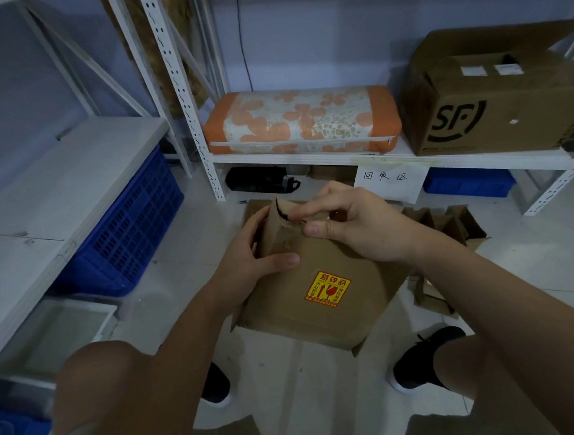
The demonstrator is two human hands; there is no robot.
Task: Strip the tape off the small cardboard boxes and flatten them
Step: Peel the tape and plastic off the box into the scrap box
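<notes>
I hold a small brown cardboard box (321, 276) with a red and yellow fragile sticker (327, 289) in front of me, above the floor. My left hand (247, 254) grips its left side, thumb across the front face. My right hand (354, 222) pinches the torn top edge of the box between thumb and forefinger, where clear tape seems to lie; the tape itself is hard to make out. More small cardboard boxes (451, 225) lie on the floor to the right, partly hidden by my right forearm.
A white rack in front carries an orange flowered cushion (302, 120), a large SF carton (499, 97) and a paper sign (391, 181). A blue crate (131, 226) sits under the left shelf, a blue tray (468, 182) under the right. My knees and shoes are below.
</notes>
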